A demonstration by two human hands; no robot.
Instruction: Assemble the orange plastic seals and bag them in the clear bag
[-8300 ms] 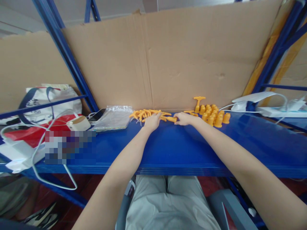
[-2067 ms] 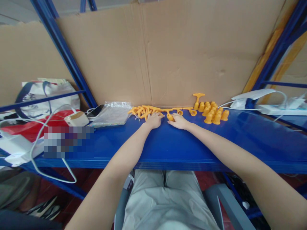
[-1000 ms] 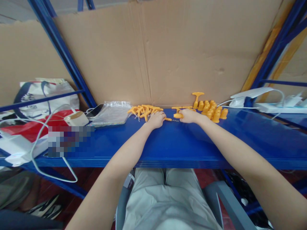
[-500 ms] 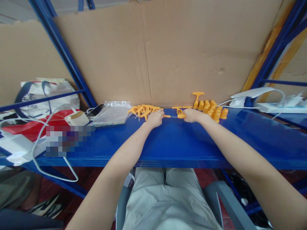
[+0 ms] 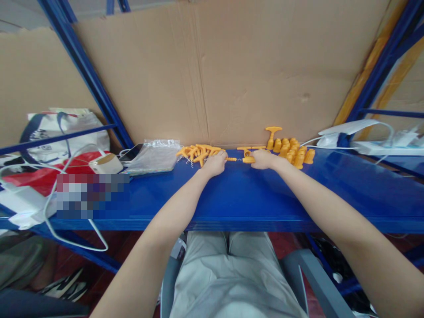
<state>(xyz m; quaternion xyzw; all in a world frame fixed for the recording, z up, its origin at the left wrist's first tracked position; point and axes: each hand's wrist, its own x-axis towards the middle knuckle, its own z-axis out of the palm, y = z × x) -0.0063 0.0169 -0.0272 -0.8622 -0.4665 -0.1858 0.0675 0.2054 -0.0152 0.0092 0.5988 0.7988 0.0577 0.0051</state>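
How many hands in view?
2: the left hand, holding an orange threaded piece beside the T-handle pile; the right hand, holding another orange piece. The pixelated patch could hide more.

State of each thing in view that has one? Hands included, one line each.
left hand: closed on the threaded piece
threaded piece: held roughly level, metal spiral pointing right
right hand: closed on the yellow sleeve
yellow sleeve: on its side; contact with spiral unclear
heap of T-handles: lying jumbled, some spirals bare
T-handled piece: standing upright
yellow cups: clustered, upright
clear packet: lying flat
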